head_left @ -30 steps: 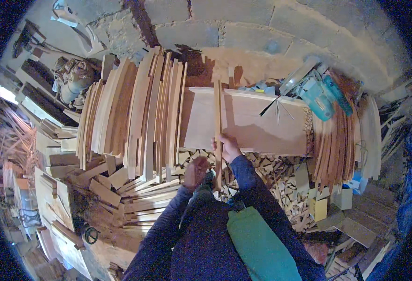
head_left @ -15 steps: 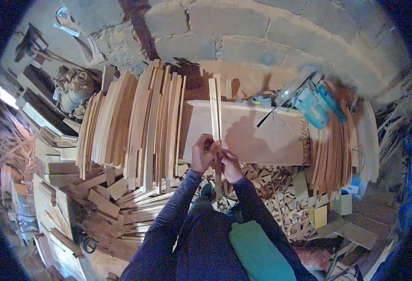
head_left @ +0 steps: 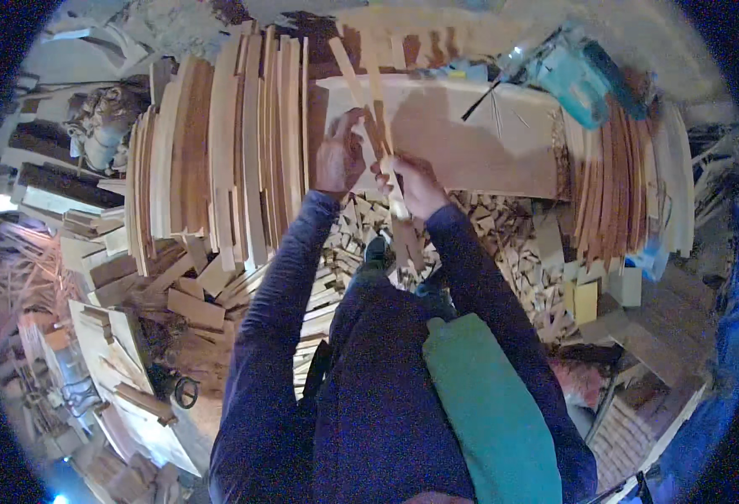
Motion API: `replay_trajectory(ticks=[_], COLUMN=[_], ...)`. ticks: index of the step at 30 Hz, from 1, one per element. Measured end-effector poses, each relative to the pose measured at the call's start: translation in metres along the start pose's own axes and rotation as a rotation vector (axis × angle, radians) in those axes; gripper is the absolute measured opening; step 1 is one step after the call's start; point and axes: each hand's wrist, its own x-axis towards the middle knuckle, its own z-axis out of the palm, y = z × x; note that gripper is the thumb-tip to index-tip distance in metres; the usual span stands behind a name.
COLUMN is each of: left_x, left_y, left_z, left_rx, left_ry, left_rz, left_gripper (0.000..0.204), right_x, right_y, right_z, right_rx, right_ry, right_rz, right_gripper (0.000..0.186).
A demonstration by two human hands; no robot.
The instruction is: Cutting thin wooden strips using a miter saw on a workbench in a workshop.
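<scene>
Right hand (head_left: pixel 413 185): fingers curled round a pale strip (head_left: pixel 375 80), thumb and fingertips closed on it; whether they also grip the second piece cannot be told
Left hand (head_left: pixel 338 161): raised to the left of the right hand's fingers, its own fingers bent, tips close beside a leaning strip (head_left: pixel 348 67); cannot tell whether they grasp it or only touch it
Wooden strips: both rise beyond the right fingers, spreading apart toward their far ends, the leaning one tilted left
Flat panel (head_left: pixel 487 151): beyond and to the right of the right fingers, wide and light brown
Board stack (head_left: pixel 252 151): left of the left fingers, long pieces lying side by side
Offcuts (head_left: pixel 504 244): a heap nearer the body than the right fingers, and rightward
Power tool (head_left: pixel 567 84): teal; well beyond the right fingers, to the right
</scene>
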Motion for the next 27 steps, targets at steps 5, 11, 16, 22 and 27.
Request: replay_trajectory(ticks=[5, 11, 16, 22, 27], left_x=[0.041, 0.095, 0.094, -0.017, -0.073], left_y=[0.023, 0.042, 0.05, 0.039, 0.034], left_z=[-0.039, -0.103, -0.185, -0.205, -0.077], left_rx=[0.36, 0.675, 0.815, 0.118, 0.153], left_ry=[-0.058, -0.087, -0.336, -0.134, -0.062], left_rz=[0.397, 0.762, 0.759, -0.326, -0.159], left_gripper=[0.052, 0.034, 0.038, 0.04, 0.037], right_x=[0.008, 0.024, 0.035, 0.032, 0.054], right_y=[-0.035, -0.053, -0.058, -0.036, 0.038], right_z=[0.028, 0.05, 0.02, -0.04, -0.068], right_rx=[0.006, -0.092, -0.178, 0.053, 0.171], right_ry=[-0.01, -0.109, 0.144, 0.161, 0.285], right_rz=[0.006, -0.048, -0.122, -0.141, -0.037], right_gripper=[0.029, 0.024, 0.028, 0.027, 0.025])
